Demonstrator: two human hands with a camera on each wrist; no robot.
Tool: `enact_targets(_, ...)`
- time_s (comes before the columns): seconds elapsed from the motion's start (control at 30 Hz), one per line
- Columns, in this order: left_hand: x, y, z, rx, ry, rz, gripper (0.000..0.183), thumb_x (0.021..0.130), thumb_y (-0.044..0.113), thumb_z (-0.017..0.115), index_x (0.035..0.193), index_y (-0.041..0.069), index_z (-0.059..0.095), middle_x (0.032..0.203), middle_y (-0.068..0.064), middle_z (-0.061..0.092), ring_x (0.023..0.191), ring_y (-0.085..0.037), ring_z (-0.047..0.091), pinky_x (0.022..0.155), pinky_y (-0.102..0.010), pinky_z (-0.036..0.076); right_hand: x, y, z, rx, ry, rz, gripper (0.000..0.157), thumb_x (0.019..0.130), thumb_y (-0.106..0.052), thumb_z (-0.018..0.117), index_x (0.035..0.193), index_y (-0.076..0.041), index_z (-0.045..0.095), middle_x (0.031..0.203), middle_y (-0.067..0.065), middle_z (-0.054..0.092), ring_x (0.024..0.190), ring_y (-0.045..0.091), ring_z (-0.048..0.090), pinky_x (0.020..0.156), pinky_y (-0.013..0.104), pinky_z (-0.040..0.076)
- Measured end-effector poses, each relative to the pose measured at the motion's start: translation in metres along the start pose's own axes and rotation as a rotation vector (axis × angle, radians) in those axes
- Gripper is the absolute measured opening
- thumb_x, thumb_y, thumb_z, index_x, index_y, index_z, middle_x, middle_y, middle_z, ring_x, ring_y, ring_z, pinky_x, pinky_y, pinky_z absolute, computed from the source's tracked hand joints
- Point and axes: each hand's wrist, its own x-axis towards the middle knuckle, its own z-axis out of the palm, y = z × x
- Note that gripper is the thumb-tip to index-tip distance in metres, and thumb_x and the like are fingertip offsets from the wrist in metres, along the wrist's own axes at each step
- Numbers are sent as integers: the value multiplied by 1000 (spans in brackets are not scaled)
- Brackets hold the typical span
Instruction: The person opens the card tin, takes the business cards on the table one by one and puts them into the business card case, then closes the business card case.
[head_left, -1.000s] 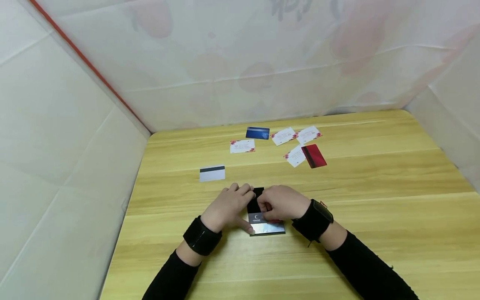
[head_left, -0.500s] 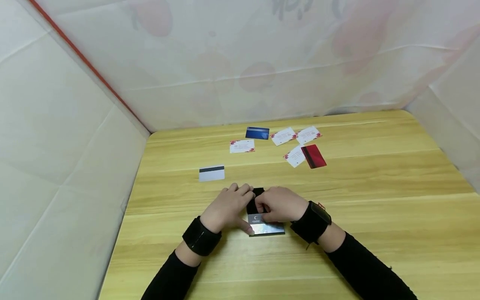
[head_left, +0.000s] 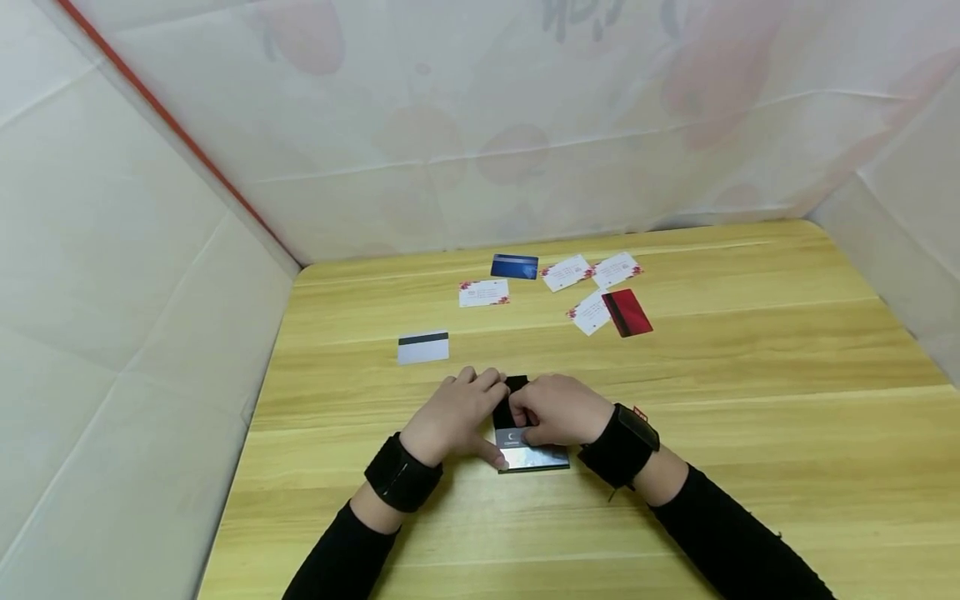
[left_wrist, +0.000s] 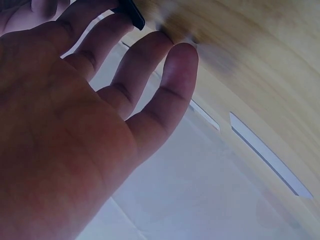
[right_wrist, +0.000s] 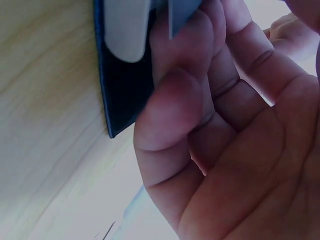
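Observation:
A black card holder (head_left: 517, 384) lies on the table, with a silvery strip (head_left: 534, 459) along its near edge. Over it shows a grey card (head_left: 511, 437) with a pale crescent mark. My left hand (head_left: 459, 418) holds the holder from the left, thumb on the near corner and fingertips along the far left side. My right hand (head_left: 566, 410) is curled above the right half, pinching the grey card and hiding much of the holder. In the right wrist view, a pale card (right_wrist: 125, 32) with a rounded corner lies against the black lining.
Beyond the hands lie a white card with a dark stripe (head_left: 423, 347), a blue card (head_left: 515, 267), a red card (head_left: 628, 313) and several white flowered cards (head_left: 484, 293). The red one overlaps a flowered card. Fabric walls stand behind and beside the table (head_left: 337, 467).
My right hand has shifted slightly left over the holder, and its wrist has turned a little. A red edge seen under it one second ago is now hidden. My left hand stays put.

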Motion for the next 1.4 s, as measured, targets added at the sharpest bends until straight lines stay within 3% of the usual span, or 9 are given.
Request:
enact_targets(0.5,0,-1,2,7,17,13,93,57,72,80,130,18,57,138,1,50,110,-23,50,90,-42,48,1,-2,2,-11,-2,24,23,73,-17,78,68,-27,57,62,-13,50,60,6,47,58,26,39)
enact_targets(1.03,0,-1,1,17,-8,24,93,58,73,79,131,19,57,138,2,50,112,-23,50,91,-43,48,-1,-3,7,40,-4,28,20,75,-16,79,73,-26,61,64,-12,52,61,7,48,59,26,40)
enact_targets(1.27,1,-1,2,17,-6,17,95,59,73,79,133,19,56,139,1,50,112,-23,50,91,-43,48,-1,-2,8,17,-8,-21,21,75,-15,78,73,-26,61,69,-9,54,64,7,47,60,26,40)
enact_targets(1.4,0,-1,2,16,12,7,96,58,73,80,133,18,56,139,1,50,110,-23,49,89,-41,48,1,1,3,10,-4,-64,20,81,-20,76,74,-28,59,69,-11,53,64,5,48,59,24,40)
